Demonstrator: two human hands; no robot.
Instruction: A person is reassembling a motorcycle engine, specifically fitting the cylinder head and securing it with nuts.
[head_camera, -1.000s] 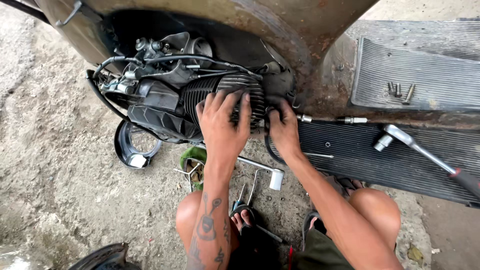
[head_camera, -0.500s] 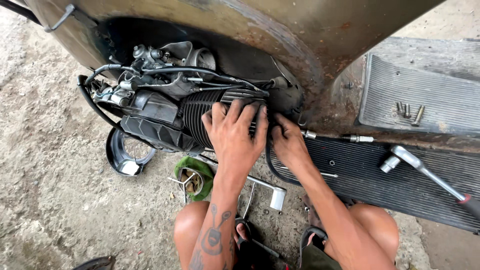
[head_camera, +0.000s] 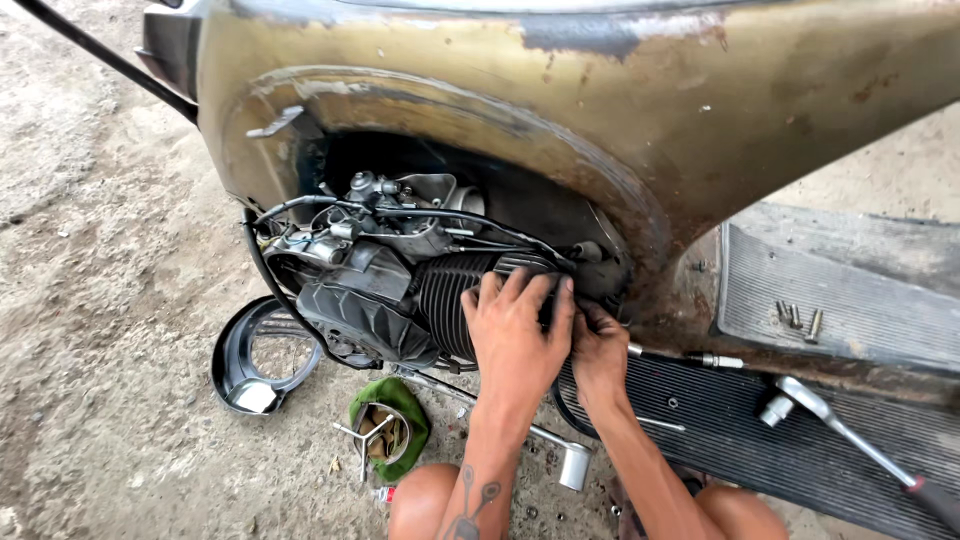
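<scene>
A small engine with a black finned cylinder (head_camera: 447, 300) sits in the wheel arch of an old rusty, olive scooter body (head_camera: 560, 120). My left hand (head_camera: 517, 335), fingers spread, presses flat on the cylinder's right end. Right beside it, my right hand (head_camera: 600, 352) reaches into the gap between the cylinder and the body; its fingertips are hidden. Black cables (head_camera: 300, 210) loop over the engine and the carburettor (head_camera: 400, 215).
A ratchet wrench (head_camera: 840, 430) and a long bolt (head_camera: 690, 357) lie on the ribbed floorboard (head_camera: 720, 420). Loose screws (head_camera: 797, 318) rest on the grey mat (head_camera: 850, 310). On the ground are a black cover ring (head_camera: 250, 365), a green rag with a tin (head_camera: 385, 425) and a socket handle (head_camera: 560, 450).
The view has shifted, so the engine sits lower and more to the right. Both hands stay on the cylinder's right end, and the right hand has slipped deeper behind the left.
</scene>
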